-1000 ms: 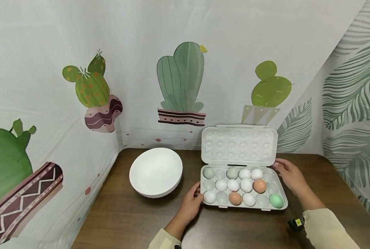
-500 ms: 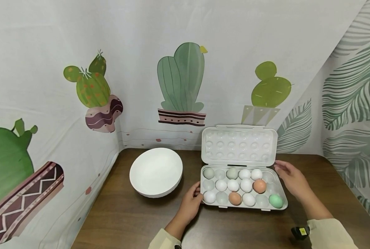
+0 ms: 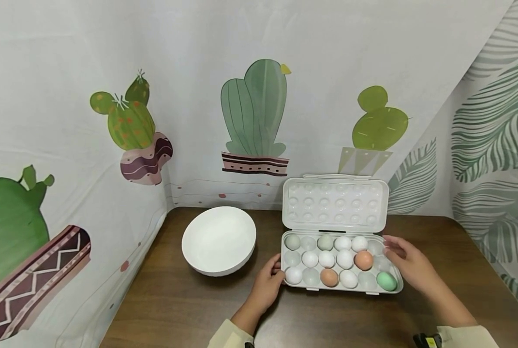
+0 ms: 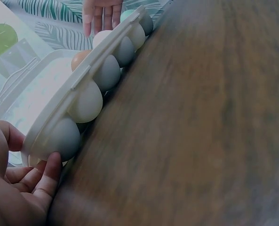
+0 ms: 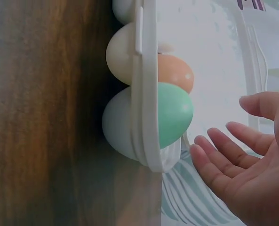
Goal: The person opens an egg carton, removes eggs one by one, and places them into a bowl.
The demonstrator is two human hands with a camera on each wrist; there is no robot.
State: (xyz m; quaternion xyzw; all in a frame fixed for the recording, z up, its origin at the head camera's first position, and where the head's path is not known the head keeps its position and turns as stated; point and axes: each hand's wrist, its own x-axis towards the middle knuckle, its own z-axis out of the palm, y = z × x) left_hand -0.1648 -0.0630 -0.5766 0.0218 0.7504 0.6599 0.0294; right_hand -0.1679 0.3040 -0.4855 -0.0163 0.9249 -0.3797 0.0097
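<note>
A white plastic egg carton (image 3: 334, 288) stands with its lid (image 3: 334, 203) raised, at the right of the table. In its cups sit white eggs (image 3: 344, 259), two orange-brown eggs (image 3: 363, 260), pale grey-green eggs (image 3: 325, 242) and one mint-green egg (image 3: 387, 281); some cups hold no egg. My left hand (image 3: 267, 284) grips the carton's left end, thumb on the rim and fingers under it, as the left wrist view (image 4: 21, 183) shows. Beside the right end is my right hand (image 3: 408, 263), its fingers loosely extended and nothing in them; in the right wrist view they stand apart from the mint-green egg.
To the left of the carton, a large white bowl (image 3: 218, 240) rests on the brown wooden table (image 3: 189, 309). Behind the table hangs a white cloth (image 3: 189, 96) printed with cacti, and leaf-patterned fabric (image 3: 498, 145) hangs on the right.
My right hand has come down a little along the carton's right end, toward the front. The left hand, the carton and the bowl hold their places.
</note>
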